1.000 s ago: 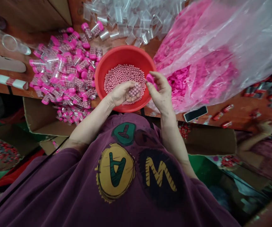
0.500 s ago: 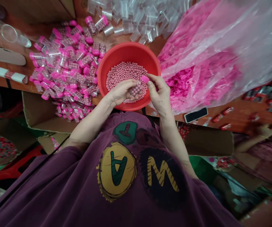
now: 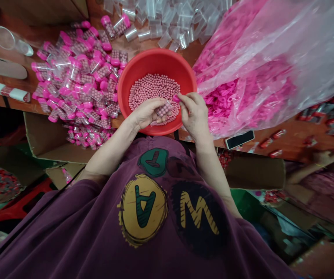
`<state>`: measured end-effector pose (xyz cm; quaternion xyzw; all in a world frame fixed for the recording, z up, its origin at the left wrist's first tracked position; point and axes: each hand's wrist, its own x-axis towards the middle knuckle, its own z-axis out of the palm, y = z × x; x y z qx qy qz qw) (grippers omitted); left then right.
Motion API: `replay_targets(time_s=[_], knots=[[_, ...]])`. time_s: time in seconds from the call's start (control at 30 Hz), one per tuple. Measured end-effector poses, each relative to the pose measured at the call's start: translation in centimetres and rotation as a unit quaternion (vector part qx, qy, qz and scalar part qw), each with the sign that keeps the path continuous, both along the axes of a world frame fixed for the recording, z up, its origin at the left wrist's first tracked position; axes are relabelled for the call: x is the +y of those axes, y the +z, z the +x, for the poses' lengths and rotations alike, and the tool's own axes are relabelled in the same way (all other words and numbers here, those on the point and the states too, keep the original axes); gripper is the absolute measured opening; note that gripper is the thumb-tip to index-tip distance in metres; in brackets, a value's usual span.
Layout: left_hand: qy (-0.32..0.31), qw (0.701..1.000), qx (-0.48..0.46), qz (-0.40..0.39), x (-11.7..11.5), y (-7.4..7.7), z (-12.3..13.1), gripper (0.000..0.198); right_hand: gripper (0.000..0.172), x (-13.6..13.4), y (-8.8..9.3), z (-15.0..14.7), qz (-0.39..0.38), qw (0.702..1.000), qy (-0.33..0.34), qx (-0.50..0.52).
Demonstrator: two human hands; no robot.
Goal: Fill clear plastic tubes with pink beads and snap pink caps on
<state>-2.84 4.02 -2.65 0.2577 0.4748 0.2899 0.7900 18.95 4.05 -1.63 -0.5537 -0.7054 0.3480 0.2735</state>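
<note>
My left hand is closed round a small clear jar filled with pink beads, held over the front of a red bowl. Loose pink beads cover the bottom of that bowl. In my right hand, a bright pink cap is pinched between thumb and fingertips, just right of the jar and apart from it. The jar's lower part is hidden by my left fingers.
Left of the bowl lies a heap of capped, bead-filled jars. Empty clear jars lie behind it. A plastic bag of pink caps fills the right side, with a phone at the table edge. Another person's hands show far right.
The pink cap has turned in my right fingers and the hand has shifted slightly. The jar in my left hand has tilted a little. The whole view has moved slightly.
</note>
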Motion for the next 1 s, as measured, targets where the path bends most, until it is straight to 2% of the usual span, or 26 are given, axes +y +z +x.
replay_targets(time_s=[0.07,0.2,0.37,0.57,0.83,1.0], knots=[[-0.001,1.0,-0.002,-0.006,-0.1,-0.3,-0.2,0.02,0.036,0.0,-0.1,0.1,0.011,1.0,-0.012,-0.014],[0.007,1.0,0.018,0.004,-0.2,-0.4,-0.1,0.024,0.036,-0.3,0.5,-0.6,0.008,0.999,-0.014,0.048],[0.025,0.999,0.02,-0.013,-0.1,0.8,0.2,0.021,0.039,-0.5,0.3,-1.7,-0.011,0.997,-0.013,0.078],[0.057,0.997,-0.012,-0.044,-0.1,2.0,0.4,0.016,0.043,-0.5,-0.2,-1.6,0.008,0.996,-0.041,0.075],[0.113,0.993,-0.032,-0.024,-1.1,1.2,1.8,0.023,0.047,-1.2,-0.2,-2.0,0.008,0.994,-0.063,0.092],[0.122,0.992,-0.019,-0.005,-1.7,1.0,2.4,0.028,0.042,-1.5,0.5,-1.8,0.018,0.997,-0.034,0.062]])
